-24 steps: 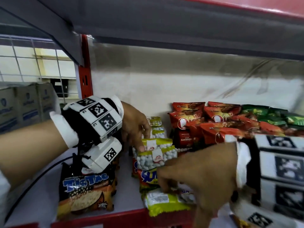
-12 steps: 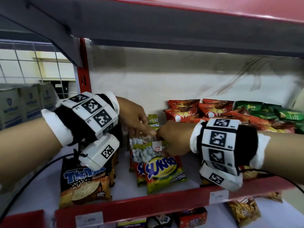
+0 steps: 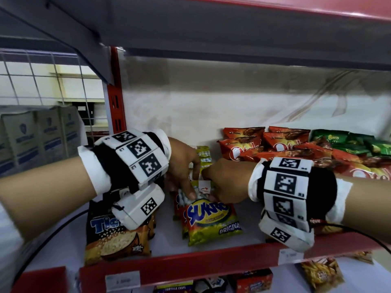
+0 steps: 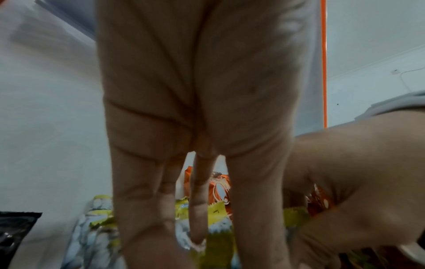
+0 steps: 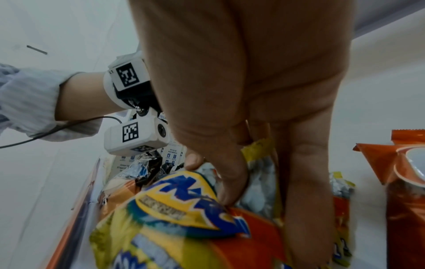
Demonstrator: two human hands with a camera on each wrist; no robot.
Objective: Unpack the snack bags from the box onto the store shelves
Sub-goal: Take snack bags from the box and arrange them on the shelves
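At frame centre, both hands are pinching the clear nut bag [image 3: 202, 190]: the left hand [image 3: 183, 166] from above, the right hand [image 3: 225, 180] at its side, as it is standing behind the Sukro bag [image 3: 211, 223]; being light, crinkly and slippery, it is probably best taken by its sealed top edge.

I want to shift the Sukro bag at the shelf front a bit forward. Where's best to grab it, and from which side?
Probably pinch the Sukro bag by its bottom seam, coming from the open shelf front. It leans back on the clear bags of white candies, and the left hand and right hand crowd its top edge, while its lower edge by the red shelf lip is free.
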